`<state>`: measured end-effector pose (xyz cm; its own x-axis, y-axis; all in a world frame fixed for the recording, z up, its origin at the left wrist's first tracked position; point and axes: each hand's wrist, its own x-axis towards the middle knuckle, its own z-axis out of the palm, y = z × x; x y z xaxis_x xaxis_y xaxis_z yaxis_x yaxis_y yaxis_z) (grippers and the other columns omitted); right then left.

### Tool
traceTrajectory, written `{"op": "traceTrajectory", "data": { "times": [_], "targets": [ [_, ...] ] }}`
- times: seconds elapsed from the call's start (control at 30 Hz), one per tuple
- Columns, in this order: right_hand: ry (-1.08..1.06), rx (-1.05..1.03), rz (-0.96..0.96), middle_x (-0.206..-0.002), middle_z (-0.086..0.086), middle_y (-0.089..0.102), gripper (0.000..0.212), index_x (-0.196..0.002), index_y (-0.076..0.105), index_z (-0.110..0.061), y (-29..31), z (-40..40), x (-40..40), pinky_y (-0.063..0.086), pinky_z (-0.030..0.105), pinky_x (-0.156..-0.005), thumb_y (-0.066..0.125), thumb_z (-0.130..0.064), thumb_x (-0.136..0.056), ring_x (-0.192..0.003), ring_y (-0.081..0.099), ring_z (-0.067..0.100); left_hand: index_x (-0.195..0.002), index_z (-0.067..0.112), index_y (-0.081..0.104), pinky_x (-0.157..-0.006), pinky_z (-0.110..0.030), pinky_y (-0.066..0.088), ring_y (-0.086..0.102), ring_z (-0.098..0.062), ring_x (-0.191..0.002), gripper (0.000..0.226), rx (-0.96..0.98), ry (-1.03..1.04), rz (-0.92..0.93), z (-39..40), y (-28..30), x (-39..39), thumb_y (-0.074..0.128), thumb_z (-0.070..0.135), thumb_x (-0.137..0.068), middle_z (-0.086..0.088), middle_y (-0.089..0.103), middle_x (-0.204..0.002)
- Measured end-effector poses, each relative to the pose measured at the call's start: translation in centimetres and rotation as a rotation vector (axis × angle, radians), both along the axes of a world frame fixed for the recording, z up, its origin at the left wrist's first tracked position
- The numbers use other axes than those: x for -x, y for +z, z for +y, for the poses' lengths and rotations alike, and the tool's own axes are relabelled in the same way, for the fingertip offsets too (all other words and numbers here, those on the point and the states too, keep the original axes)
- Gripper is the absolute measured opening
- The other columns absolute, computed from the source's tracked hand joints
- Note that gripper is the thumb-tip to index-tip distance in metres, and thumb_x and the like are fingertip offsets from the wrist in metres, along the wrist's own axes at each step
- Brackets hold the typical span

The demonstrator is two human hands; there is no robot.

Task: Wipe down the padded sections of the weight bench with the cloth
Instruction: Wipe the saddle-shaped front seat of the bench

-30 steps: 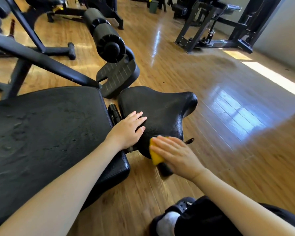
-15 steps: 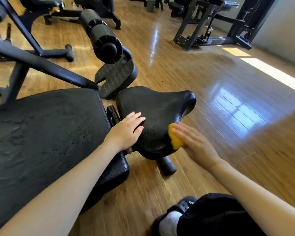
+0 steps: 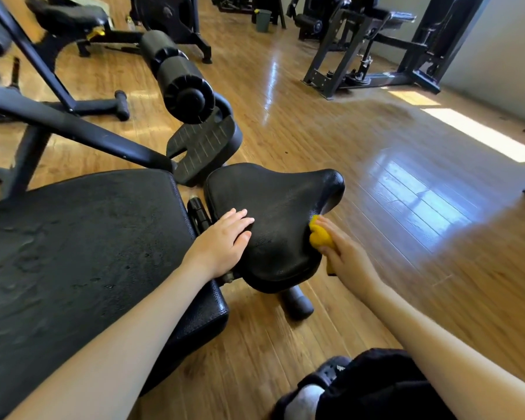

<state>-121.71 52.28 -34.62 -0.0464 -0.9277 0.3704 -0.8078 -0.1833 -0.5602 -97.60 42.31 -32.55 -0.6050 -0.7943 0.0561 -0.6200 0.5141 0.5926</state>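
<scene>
The weight bench has a large black back pad (image 3: 82, 256) on the left and a smaller black seat pad (image 3: 273, 201) at centre. My left hand (image 3: 225, 241) lies flat on the near left part of the seat pad, fingers apart and holding nothing. My right hand (image 3: 346, 256) presses a bunched yellow cloth (image 3: 319, 234) against the seat pad's right side edge. Part of the cloth is hidden under my palm.
A black foam roller (image 3: 176, 77) and a ribbed foot plate (image 3: 203, 147) stand beyond the seat. The bench's frame bar (image 3: 73, 128) runs along the left. Other gym machines (image 3: 370, 43) stand at the back. My shoe (image 3: 312, 389) rests on the wooden floor (image 3: 406, 207).
My right hand has slid the yellow cloth along the seat pad's right edge, from the near end towards the far end. My left hand has stayed in place.
</scene>
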Motion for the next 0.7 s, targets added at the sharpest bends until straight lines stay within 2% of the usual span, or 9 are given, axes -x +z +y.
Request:
{"op": "traceTrajectory", "data": {
  "times": [0.07,0.1,0.13,0.2,0.33,0.43,0.5,0.63,0.7],
  "targets": [
    [0.188,0.026,0.075,-0.143,-0.006,0.042,0.043,-0.133,0.046,-0.024,0.1,0.3,-3.0,0.039,0.041,-0.107,0.046,-0.039,-0.093,-0.129,0.042,0.012,-0.140,0.020,0.037,-0.112,-0.025,0.012,0.009,-0.006,-0.141,0.041,0.001,0.004,-0.001,0.0,0.2,0.1,0.034,0.026,-0.100,0.007,0.025,-0.152],
    [0.283,0.038,0.207,-0.142,-0.004,0.044,0.044,-0.132,0.046,-0.023,0.0,0.4,-4.0,0.033,0.038,-0.111,0.044,-0.040,-0.092,-0.132,0.041,0.015,-0.140,0.020,0.037,-0.112,-0.025,0.012,0.009,-0.006,-0.141,0.041,0.000,0.004,-0.002,0.0,0.2,0.1,0.033,0.025,-0.100,0.007,0.024,-0.152],
    [0.349,0.055,0.358,-0.141,-0.002,0.046,0.044,-0.132,0.045,-0.023,-0.3,0.3,-4.3,0.030,0.037,-0.112,0.044,-0.039,-0.091,-0.133,0.040,0.016,-0.141,0.020,0.037,-0.111,-0.025,0.012,0.009,-0.006,-0.141,0.041,0.002,0.004,-0.005,0.1,0.2,0.1,0.033,0.025,-0.100,0.006,0.024,-0.153],
    [0.370,0.050,0.446,-0.140,-0.002,0.048,0.043,-0.133,0.042,-0.024,-0.5,-0.4,-3.4,0.029,0.035,-0.110,0.044,-0.036,-0.091,-0.133,0.039,0.015,-0.141,0.020,0.036,-0.112,-0.024,0.012,0.009,-0.006,-0.142,0.042,0.006,0.003,-0.010,0.2,0.3,0.1,0.033,0.025,-0.100,0.006,0.023,-0.153],
    [0.382,0.069,0.431,-0.138,-0.001,0.051,0.041,-0.132,0.043,-0.023,-0.9,-1.5,-1.9,0.035,0.032,-0.109,0.044,-0.037,-0.093,-0.131,0.040,0.013,-0.141,0.020,0.037,-0.110,-0.022,0.012,0.010,-0.006,-0.141,0.042,0.021,0.018,0.000,0.2,0.2,0.2,0.035,0.026,-0.099,0.007,0.024,-0.152],
    [0.336,0.053,0.287,-0.137,-0.001,0.052,0.041,-0.130,0.048,-0.020,-1.0,-2.4,-1.6,0.037,0.033,-0.108,0.038,-0.041,-0.096,-0.131,0.042,0.012,-0.141,0.020,0.036,-0.108,-0.018,0.009,0.011,-0.004,-0.141,0.042,0.025,0.030,0.015,0.2,0.0,0.1,0.036,0.026,-0.099,0.007,0.025,-0.152],
    [0.300,0.063,0.217,-0.135,-0.001,0.052,0.044,-0.128,0.049,-0.018,-0.6,-2.8,-1.3,0.034,0.030,-0.108,0.036,-0.044,-0.096,-0.130,0.041,0.010,-0.141,0.019,0.036,-0.107,-0.016,0.008,0.011,-0.004,-0.141,0.043,0.036,0.031,0.013,0.1,0.1,0.2,0.037,0.026,-0.099,0.007,0.025,-0.152],
    [0.278,0.061,0.198,-0.136,-0.004,0.049,0.048,-0.129,0.051,-0.015,-0.4,-3.1,-1.1,0.027,0.022,-0.111,0.035,-0.045,-0.095,-0.130,0.038,0.008,-0.141,0.020,0.036,-0.107,-0.016,0.008,0.011,-0.004,-0.141,0.043,0.053,0.039,0.005,0.2,0.1,0.2,0.037,0.026,-0.099,0.007,0.025,-0.152],
    [0.188,0.023,0.058,-0.136,-0.008,0.045,0.054,-0.130,0.050,-0.015,-0.2,-3.2,-0.6,0.024,0.015,-0.112,0.035,-0.051,-0.093,-0.131,0.036,0.006,-0.141,0.020,0.036,-0.108,-0.017,0.008,0.011,-0.003,-0.140,0.043,0.058,0.040,-0.003,0.2,0.0,0.2,0.037,0.027,-0.099,0.008,0.025,-0.152]
  ]
}}
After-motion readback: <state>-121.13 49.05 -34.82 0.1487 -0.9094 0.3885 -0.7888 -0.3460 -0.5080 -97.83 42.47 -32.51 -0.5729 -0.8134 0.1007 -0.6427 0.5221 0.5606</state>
